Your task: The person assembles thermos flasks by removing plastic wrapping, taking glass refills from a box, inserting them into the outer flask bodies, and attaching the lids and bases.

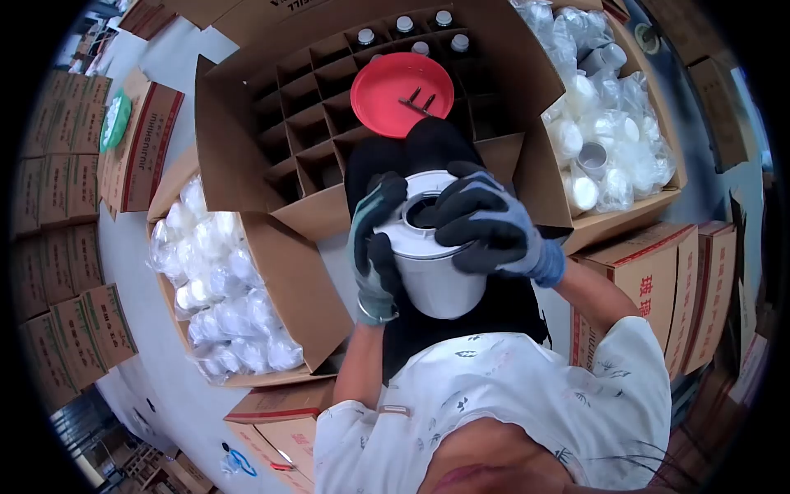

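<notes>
A white cylindrical canister (444, 288) rests in my lap, topped by a flat white lid with a dark round hole in its middle. My left hand (377, 247), in a grey-and-black work glove, wraps the canister's left side, with fingers at the lid's edge. Across the right part of the lid lie the bent fingers of my right hand (490, 222), gloved in blue and black, pressing on it beside the hole. Beyond my knees sits a red bowl (378, 95) with a few thin dark pieces (420, 102) in it, too small to name.
A divided carton (296, 107) stands in front, with several white-capped bottles (404, 26) in its far cells. Open boxes of plastic-wrapped white parts flank me, at left (226, 288) and right (605, 123). Stacked cartons (642, 280) stand at right. A green dish (115, 119) tops a far-left carton.
</notes>
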{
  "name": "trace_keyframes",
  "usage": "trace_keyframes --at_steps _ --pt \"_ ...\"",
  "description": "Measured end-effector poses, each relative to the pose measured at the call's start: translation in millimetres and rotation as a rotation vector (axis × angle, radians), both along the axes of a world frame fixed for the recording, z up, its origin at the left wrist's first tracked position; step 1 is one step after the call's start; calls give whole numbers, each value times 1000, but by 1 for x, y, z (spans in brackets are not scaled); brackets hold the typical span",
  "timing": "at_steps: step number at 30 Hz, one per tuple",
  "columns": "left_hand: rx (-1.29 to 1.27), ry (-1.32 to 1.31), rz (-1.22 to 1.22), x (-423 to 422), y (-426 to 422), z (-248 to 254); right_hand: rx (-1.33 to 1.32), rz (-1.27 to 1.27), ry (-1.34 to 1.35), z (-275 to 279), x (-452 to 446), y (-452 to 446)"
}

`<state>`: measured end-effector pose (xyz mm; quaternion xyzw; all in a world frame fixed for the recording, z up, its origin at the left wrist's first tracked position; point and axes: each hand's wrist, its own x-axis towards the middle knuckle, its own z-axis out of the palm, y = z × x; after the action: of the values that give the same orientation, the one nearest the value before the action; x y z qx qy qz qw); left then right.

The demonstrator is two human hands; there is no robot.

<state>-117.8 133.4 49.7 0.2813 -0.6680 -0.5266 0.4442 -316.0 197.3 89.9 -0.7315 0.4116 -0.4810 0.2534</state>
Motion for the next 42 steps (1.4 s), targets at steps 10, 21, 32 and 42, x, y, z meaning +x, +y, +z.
trace_keyframes --at_steps 10,21,32,42 --pt "-425 -664 224 74 -14 -69 298 -87 -304 -19 -21 4" --pt "304 312 -206 55 -19 10 449 -300 67 -44 -77 0" --pt "137 -122 -309 -17 -56 43 -22 -319 79 21 1 -72" --pt "-568 -422 274 -62 -129 -20 -119 -169 303 -47 -38 -162"
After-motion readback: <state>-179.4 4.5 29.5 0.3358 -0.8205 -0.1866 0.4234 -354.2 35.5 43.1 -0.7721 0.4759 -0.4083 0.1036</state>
